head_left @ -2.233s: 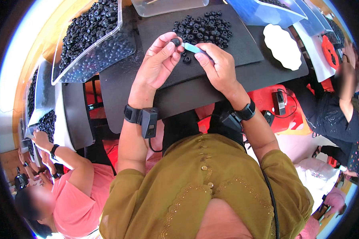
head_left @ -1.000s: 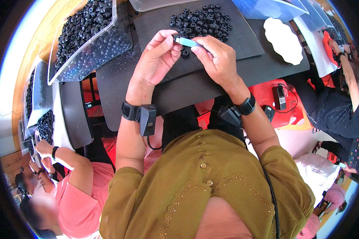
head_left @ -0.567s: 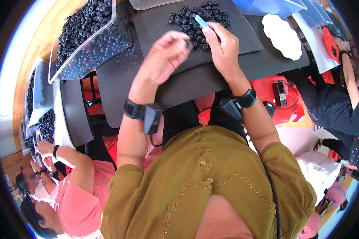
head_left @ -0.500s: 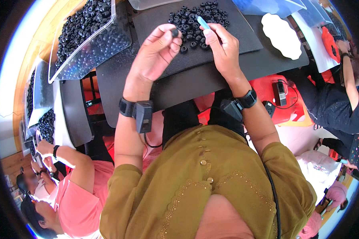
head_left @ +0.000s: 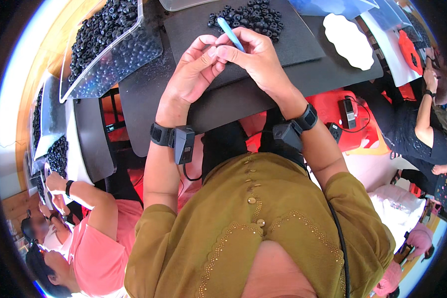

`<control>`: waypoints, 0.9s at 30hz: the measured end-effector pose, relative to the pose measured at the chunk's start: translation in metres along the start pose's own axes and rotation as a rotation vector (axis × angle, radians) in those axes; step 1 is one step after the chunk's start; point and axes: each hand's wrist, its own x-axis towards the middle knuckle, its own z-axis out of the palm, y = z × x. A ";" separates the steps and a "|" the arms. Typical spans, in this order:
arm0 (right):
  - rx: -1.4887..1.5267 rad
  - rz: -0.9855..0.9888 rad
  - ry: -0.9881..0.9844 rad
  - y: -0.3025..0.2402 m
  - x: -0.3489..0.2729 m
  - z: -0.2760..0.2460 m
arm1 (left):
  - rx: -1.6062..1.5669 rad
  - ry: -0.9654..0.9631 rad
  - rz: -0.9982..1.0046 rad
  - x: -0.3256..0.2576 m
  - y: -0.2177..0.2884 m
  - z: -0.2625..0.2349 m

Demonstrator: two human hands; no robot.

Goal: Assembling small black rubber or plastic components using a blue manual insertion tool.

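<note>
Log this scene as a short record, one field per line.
Left hand: left hand, fingertips pinched, meeting the other hand's; any piece between them is hidden
Right hand: right hand, holding a slim light-blue tool
Loose pieces: pile of small round black pieces on a dark board
Left side: clear plastic bin of similar pieces
Right side: white wavy-edged item on the dark table
Nearby: person in pink top, left

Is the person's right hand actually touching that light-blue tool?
Touching. The head view shows the right hand holding the light-blue tool, which lies against its fingers with no gap.
</note>
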 end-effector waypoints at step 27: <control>-0.144 -0.025 -0.002 0.002 -0.007 -0.007 | 0.071 0.049 0.072 0.001 0.000 0.009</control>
